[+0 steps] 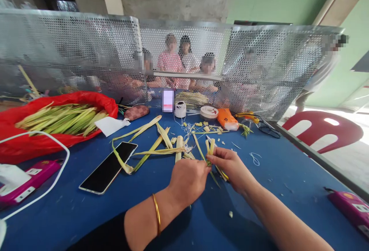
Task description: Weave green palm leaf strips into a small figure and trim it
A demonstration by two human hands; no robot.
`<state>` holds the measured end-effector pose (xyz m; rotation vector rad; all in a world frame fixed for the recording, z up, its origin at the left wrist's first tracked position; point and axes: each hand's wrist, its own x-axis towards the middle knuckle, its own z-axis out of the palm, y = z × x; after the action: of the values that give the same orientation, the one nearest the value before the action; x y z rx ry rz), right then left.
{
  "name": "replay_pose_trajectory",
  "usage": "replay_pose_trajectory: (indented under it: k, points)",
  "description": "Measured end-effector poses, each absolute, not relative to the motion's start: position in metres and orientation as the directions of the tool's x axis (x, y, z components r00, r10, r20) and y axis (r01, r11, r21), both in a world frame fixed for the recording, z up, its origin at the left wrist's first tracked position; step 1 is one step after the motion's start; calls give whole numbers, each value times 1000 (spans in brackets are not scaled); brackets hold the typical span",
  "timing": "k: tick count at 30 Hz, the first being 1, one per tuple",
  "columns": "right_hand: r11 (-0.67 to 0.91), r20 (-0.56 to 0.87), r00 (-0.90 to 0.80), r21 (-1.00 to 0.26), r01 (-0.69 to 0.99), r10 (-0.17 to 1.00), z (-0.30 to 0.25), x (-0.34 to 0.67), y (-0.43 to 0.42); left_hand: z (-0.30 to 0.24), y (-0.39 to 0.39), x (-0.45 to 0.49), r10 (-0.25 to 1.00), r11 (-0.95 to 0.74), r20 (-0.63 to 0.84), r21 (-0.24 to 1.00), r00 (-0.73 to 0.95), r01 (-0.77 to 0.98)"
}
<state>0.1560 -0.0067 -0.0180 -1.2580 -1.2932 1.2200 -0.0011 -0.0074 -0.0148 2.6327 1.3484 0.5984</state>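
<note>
Between my two hands is a small folded piece of pale green leaf [210, 147], its two ends sticking up. My right hand [229, 164] pinches it from the right, thumb and forefinger together. My left hand [187, 180], closed with the knuckles up, meets it from the left; its fingertips are mostly hidden. A gold bangle circles the left wrist. Under my right hand lies a thin yellow-edged object [224, 175], largely covered. Long dry leaf strips [161, 151] are scattered just left of the hands, with tangled white thread [188, 130] and cut scraps behind.
A black-screened phone [109, 168] lies left on the blue table [155, 212]. Farther left are a red bag [112, 103] of leaves and a purple power strip [37, 178]. A thread spool [180, 110], tape roll [209, 112] and orange packet [227, 119] line the back, before a perforated metal screen [184, 47].
</note>
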Motion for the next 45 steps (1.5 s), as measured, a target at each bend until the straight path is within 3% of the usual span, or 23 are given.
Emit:
replay_pose_trajectory:
  k: [3, 5, 7, 9, 11, 13, 16, 22, 26, 29, 31, 37, 40, 45]
  points:
    - [62, 67, 32, -988, 142, 997, -18, 155, -7, -17, -7, 0, 816, -569, 289, 246, 501, 785]
    - [106, 125, 91, -976, 192, 988, -19, 154, -6, -19, -5, 0, 829, -553, 292, 303, 477, 776]
    - [90, 109, 109, -982, 167, 988, -18, 155, -6, -21, -4, 0, 839, -544, 277, 461, 469, 701]
    - [52, 57, 75, -996, 75, 996, -14, 157, -6, -20, -3, 1, 864, -459, 211, 705, 457, 542]
    - [19, 19, 5, -999, -32, 1000, -10, 160, -7, -18, -1, 2, 880, -247, 83, 921, 468, 300]
    - [-26, -10, -110, -989, -145, 994, -5, 162, -9, -15, 1, 2, 843, 53, -77, 997, 532, 60]
    - [-80, -12, -262, -965, -249, 965, -2, 162, -11, -10, 5, -1, 753, 392, -255, 914, 606, -102]
    - [-101, -33, -252, -960, -261, 967, -4, 160, -12, -12, 3, 1, 689, 576, -344, 794, 638, -194]
    - [-115, -66, -168, -945, -305, 984, -6, 156, -12, -19, -3, 10, 796, 459, -233, 835, 559, -304]
    - [-160, -100, -176, -912, -376, 979, -9, 153, -12, -21, -6, 15, 880, 234, -82, 932, 468, -276]
    - [-159, -97, -171, -906, -392, 980, -11, 152, -11, -22, -5, 14, 891, 180, -56, 955, 450, -237]
    - [-21, 19, -179, -975, -222, 984, -11, 154, -9, -21, 5, 3, 786, 435, -253, 875, 564, -214]
    - [45, 60, -136, -993, -112, 989, -10, 157, -7, -19, 8, -1, 788, 445, -287, 877, 544, -182]
    - [48, 57, -109, -995, -83, 992, -12, 160, -4, -14, 7, -1, 792, 434, -303, 890, 530, -139]
